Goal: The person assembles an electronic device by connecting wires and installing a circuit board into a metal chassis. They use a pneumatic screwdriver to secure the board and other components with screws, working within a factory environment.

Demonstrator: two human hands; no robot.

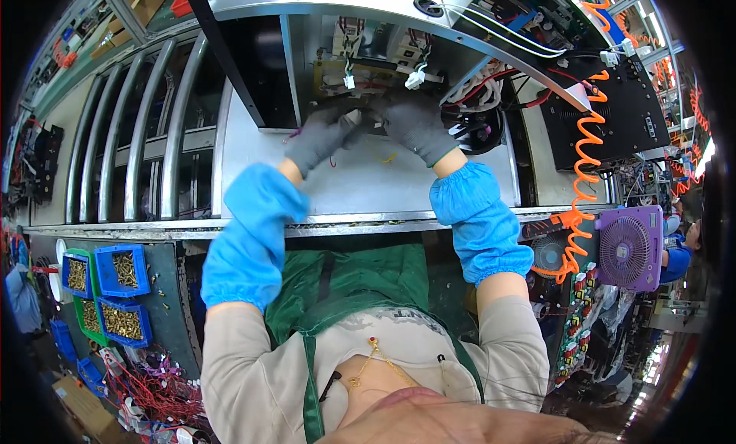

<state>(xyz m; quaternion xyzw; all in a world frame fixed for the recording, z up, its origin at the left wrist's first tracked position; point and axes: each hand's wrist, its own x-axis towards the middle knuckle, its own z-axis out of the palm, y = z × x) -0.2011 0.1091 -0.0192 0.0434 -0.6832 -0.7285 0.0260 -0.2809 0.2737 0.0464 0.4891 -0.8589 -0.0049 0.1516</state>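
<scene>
Both my hands, in dark grey gloves, are close together at the open front of a metal cabinet (pixel 307 76). My left hand (pixel 326 137) has its fingers curled inward, closed around something too dark to make out. Facing it, my right hand (pixel 420 130) bends its fingers toward the same spot; shadow covers their tips. A purple wire (pixel 294 135) shows beside my left hand, and a yellow wire (pixel 388 159) lies on the bare metal plate (pixel 360 190) below. Behind the hands hang two white connectors (pixel 415 79) on wires. A bundle of white cables (pixel 483 91) sits right of my right hand.
Metal rollers (pixel 146 137) run along the left. Blue bins (pixel 126 325) of brass-coloured screws stand at lower left, near a heap of red wires (pixel 153 390). At right are a black panel (pixel 613 114), an orange coiled hose (pixel 586 160) and a purple fan (pixel 629 249).
</scene>
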